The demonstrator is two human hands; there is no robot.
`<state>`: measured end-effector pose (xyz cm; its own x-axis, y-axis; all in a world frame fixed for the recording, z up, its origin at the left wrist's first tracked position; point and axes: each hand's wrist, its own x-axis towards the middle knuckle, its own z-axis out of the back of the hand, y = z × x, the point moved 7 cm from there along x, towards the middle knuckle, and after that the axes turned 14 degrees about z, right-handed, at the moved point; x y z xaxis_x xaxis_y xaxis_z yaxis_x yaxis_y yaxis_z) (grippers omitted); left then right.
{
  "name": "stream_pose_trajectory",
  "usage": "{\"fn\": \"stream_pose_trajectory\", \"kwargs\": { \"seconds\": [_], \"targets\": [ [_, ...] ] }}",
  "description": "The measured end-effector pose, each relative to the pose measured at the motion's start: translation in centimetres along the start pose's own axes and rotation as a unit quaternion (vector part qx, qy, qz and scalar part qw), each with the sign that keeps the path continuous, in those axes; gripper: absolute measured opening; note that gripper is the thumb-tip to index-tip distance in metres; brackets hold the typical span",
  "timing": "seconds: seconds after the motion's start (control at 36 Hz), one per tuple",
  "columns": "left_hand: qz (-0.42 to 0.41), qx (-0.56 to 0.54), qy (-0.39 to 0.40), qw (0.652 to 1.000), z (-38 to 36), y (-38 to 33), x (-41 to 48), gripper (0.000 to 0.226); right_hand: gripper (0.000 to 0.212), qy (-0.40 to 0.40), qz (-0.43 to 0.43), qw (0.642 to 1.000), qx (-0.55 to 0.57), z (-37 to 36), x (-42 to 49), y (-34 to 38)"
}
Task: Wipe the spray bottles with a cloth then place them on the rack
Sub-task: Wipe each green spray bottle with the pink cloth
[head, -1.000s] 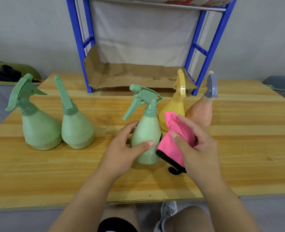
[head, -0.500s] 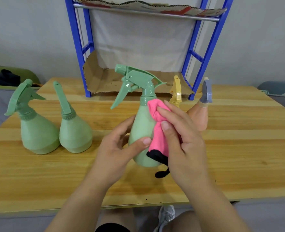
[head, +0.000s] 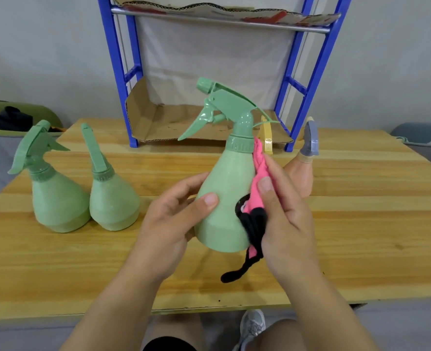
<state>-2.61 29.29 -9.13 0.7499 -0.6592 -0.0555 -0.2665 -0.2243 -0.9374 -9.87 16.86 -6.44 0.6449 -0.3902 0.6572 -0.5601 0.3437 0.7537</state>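
Bottle [head: 225, 188] in left hand [head: 169, 224], right hand [head: 290, 224] holding cloth [head: 256, 196] — against it

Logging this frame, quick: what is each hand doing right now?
Left hand: closed, gripping the green spray bottle.
Right hand: closed on the pink cloth, pressing it against that bottle.

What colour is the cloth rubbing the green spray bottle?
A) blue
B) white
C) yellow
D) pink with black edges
D: the right hand holds a pink cloth with black edging against the pale green plastic spray bottle that the left hand grips.
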Motion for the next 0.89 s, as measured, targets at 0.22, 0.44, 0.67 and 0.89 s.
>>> {"fn": "stream_pose_trajectory", "kwargs": {
  "seconds": [0.22,0.44,0.67,0.89],
  "targets": [
    [-0.023,-0.012,-0.028,0.999,-0.3,-0.2,0.0,0.029,0.037,-0.073,-0.01,0.997,0.025,0.5,0.1,0.2],
    [-0.021,-0.011,-0.015,1.0,-0.8,0.0,0.0,0.064,0.033,-0.087,0.044,0.992,-0.074,1.0,0.2,0.8],
    [-0.007,-0.041,0.008,0.999,-0.5,0.1,0.0,0.065,0.031,-0.005,0.196,0.966,-0.169,0.4,-0.7,2.5],
    [-0.014,-0.038,0.021,0.999,-1.6,-0.2,-0.1,0.073,0.032,-0.097,0.005,0.994,0.045,1.7,0.8,1.2]
  ]
}}
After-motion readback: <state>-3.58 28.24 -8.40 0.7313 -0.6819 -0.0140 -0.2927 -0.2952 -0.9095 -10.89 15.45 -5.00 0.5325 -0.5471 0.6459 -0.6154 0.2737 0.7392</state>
